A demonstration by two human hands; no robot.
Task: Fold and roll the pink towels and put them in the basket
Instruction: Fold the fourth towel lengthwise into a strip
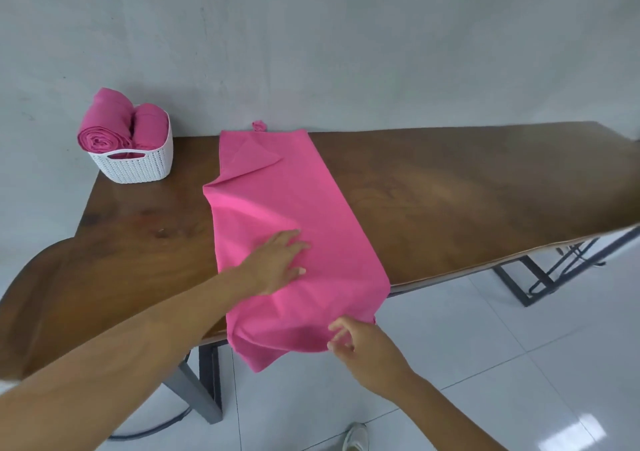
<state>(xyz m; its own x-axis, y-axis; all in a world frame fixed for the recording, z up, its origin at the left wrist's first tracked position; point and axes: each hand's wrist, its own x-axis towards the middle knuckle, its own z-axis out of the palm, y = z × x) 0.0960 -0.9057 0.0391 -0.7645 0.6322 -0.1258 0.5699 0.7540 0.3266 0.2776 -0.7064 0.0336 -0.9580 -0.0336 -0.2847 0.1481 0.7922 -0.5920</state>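
Head view: the pink towel (294, 201) lies as 1 long strip across the wooden table (450, 191), its near end hanging over the near edge. The left hand (277, 263) rests flat on it with straight fingers, holding nothing, just pressing the cloth down. The right hand (363, 343) is at the hanging end with its fingers loosely curled against the hem; whether it has actually pinched the cloth I cannot tell. At the far left the white basket (138, 170) holds 2 rolled towels (104, 132).

The step looks like tidying the strip before rolling. To do it well, I would keep the left palm as an anchor while the right hand draws the overhanging end taut and square. The far end needs care too (a corner is turned over there, with creases running from it). Left as it is, that would likely make the roll lopsided. Start the roll tight, edges aligned.
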